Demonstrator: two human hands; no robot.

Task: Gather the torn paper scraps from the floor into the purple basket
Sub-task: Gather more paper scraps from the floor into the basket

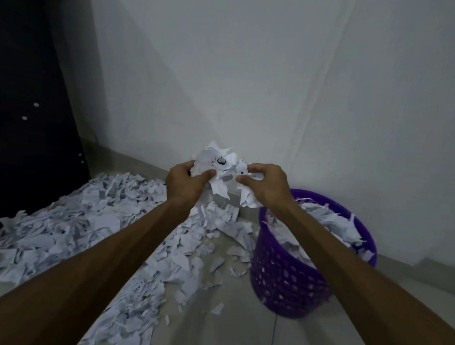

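Dim room corner: pale wall [251, 82] behind, a dark panel [28, 111] at left, tiled floor [240, 329] below.

Largest item is the floor pile of scraps [88, 231], torn white paper spread from the dark panel across to the skirting and down toward the near edge of view. It is thick at left and thins to loose single pieces near the basket.

Purple basket [289, 282] stands on the floor at right, close to the wall and just beside the pile's thin edge. Perforated sides; white paper shows above the rim and through the holes, so it looks well filled, perhaps near full.

Held bundle of scraps [221, 172] is up in the air between both hands, left of the basket's mouth rather than over it.

Left hand [186, 183]: fingers curled around the bundle's left side, thumb pressing in. Right hand [267, 184]: fingers and thumb pinching the bundle's right side.

Progress, as a judgement: partly done. A good share is already in the basket, but most paper visible remains on the floor. This handful is not yet dropped in; many more handfuls seem needed, and basket capacity may become the limit.
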